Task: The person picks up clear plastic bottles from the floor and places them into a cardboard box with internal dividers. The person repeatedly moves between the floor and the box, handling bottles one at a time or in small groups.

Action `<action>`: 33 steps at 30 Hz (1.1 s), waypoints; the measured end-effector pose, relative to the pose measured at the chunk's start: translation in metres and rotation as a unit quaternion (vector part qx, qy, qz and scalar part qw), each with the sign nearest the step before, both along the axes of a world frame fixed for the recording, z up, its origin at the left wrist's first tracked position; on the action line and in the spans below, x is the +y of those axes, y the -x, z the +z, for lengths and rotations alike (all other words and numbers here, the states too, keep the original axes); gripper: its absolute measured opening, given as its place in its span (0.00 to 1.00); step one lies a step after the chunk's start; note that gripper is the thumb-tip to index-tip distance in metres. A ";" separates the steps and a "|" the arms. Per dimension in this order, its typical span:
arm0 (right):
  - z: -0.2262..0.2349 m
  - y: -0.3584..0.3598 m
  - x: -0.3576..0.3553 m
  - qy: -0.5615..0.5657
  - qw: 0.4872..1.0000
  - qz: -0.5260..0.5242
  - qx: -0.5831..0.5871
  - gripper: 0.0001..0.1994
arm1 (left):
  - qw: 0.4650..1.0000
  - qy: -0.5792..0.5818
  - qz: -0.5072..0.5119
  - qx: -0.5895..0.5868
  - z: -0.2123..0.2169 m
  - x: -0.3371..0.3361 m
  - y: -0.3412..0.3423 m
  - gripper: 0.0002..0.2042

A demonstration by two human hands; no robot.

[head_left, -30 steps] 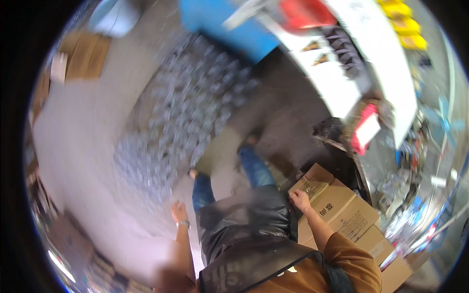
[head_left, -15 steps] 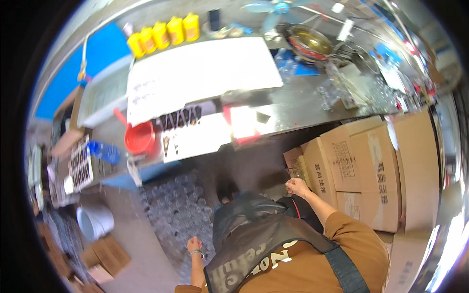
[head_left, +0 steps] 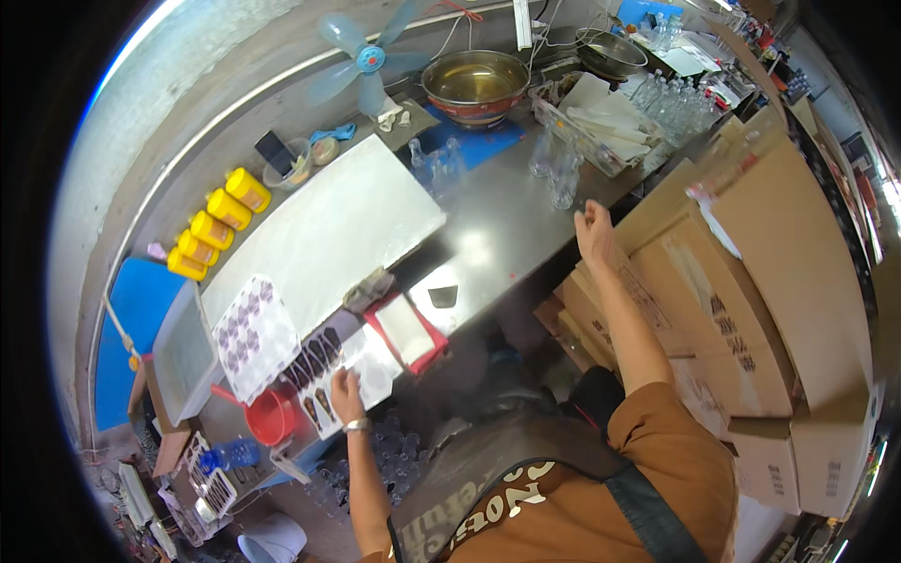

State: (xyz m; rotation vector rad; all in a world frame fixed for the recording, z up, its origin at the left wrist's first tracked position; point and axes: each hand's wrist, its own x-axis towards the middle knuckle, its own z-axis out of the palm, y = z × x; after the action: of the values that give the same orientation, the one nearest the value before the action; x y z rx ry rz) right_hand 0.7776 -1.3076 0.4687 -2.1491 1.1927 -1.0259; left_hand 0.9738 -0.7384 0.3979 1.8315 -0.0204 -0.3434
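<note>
In the head view, a smooth metal counter (head_left: 526, 239) with a dull sheen is stretched diagonally across the middle of the frame. At the lower centre-left, the left hand (head_left: 348, 398) is held with its fingers bent, over or just beside a white sheet by the front edge; whether anything is gripped cannot be told. Beside it, dark, tapered label pieces (head_left: 313, 361) are lined up in a row. To their upper left, a thin printed sheet (head_left: 253, 336) patterned in purple is laid partly over a broad, flat white board (head_left: 328, 230).

At the centre-right, the right hand (head_left: 593, 233) is raised near the counter's front edge, its fingers loosely curled; whether anything is pinched cannot be told. Just beyond it, clear, slender-necked bottles (head_left: 564, 180) are clustered, their glossy walls seen through.

A round red plastic pan (head_left: 270, 418) is set at the lower left, and a red-edged pad (head_left: 409, 334) with a pale rectangular top near the centre. At the upper centre, yellowish liquid is held in a wide metal bowl (head_left: 476, 83). Creased brown cardboard boxes (head_left: 718, 319) are stacked at the right.
</note>
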 end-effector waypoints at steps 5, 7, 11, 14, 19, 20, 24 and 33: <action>-0.028 -0.087 -0.118 0.093 0.993 -0.066 0.001 0.20 | 0.978 -0.019 -0.149 -0.142 0.082 -0.238 -0.065 0.20; -0.041 -0.108 -0.140 0.070 0.995 -0.068 0.015 0.20 | 0.954 -0.061 -0.196 -0.219 0.099 -0.312 -0.090 0.23; -0.072 -0.124 -0.160 -0.025 0.992 -0.076 -0.099 0.11 | 0.926 -0.071 -0.199 -0.314 0.084 -0.423 -0.139 0.26; -0.062 -0.131 -0.168 -0.084 0.976 -0.133 -0.153 0.09 | 0.935 -0.085 -0.160 -0.306 0.048 -0.457 -0.161 0.26; -0.025 -0.137 -0.201 0.055 0.996 -0.074 0.011 0.16 | 0.949 -0.076 -0.176 -0.249 0.019 -0.479 -0.171 0.20; -0.027 -0.143 -0.208 0.021 0.998 -0.065 0.005 0.18 | 0.956 -0.062 -0.179 -0.224 0.017 -0.484 -0.170 0.19; -0.034 -0.141 -0.227 -0.091 0.987 0.019 0.129 0.17 | 0.969 -0.025 -0.146 -0.198 0.008 -0.500 -0.167 0.14; 0.017 -0.191 -0.214 -0.102 0.957 0.091 0.257 0.20 | 0.977 -0.038 -0.090 -0.187 0.026 -0.528 -0.166 0.18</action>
State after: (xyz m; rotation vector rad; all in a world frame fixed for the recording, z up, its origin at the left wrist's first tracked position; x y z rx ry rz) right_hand 0.9682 -1.5220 0.4855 -2.3723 1.2222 -0.2502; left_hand 1.1401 -1.2665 0.4240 1.9533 -0.4421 -0.1211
